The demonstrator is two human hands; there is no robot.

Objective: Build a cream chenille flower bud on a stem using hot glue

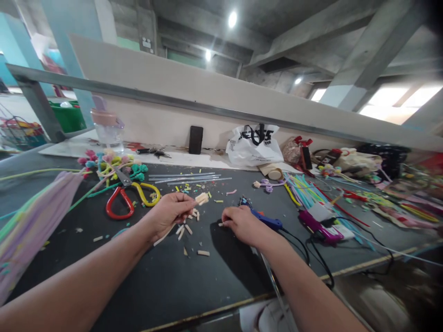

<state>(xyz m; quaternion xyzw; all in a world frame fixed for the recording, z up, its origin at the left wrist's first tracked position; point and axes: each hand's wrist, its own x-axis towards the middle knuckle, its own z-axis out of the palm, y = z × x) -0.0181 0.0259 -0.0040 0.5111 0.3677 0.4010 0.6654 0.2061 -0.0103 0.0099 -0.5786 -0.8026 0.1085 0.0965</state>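
My left hand (175, 210) is closed in a pinch on a cream pipe-cleaner flower (202, 198), whose clustered head sticks out past the fingertips. A thin cream stem (163, 236) shows under that hand. To the right, my right hand (238, 222) pinches a small cream pipe-cleaner piece (220, 224) just above the dark tabletop. Short cream pieces (187, 228) lie loose between and below the hands. A blue glue gun (270, 220) rests beside the right hand, partly hidden by it. Scissors (131, 191) with one red and one yellow handle lie left of my left hand.
Clear glue sticks (187, 179) lie behind the hands. Coloured pipe-cleaner flowers (110, 163) and a lilac bundle (51, 207) are at left. A purple glue gun (320, 228) with trailing cords is at right. A bottle (108, 131), phone (196, 139) and white bag (254, 145) stand behind.
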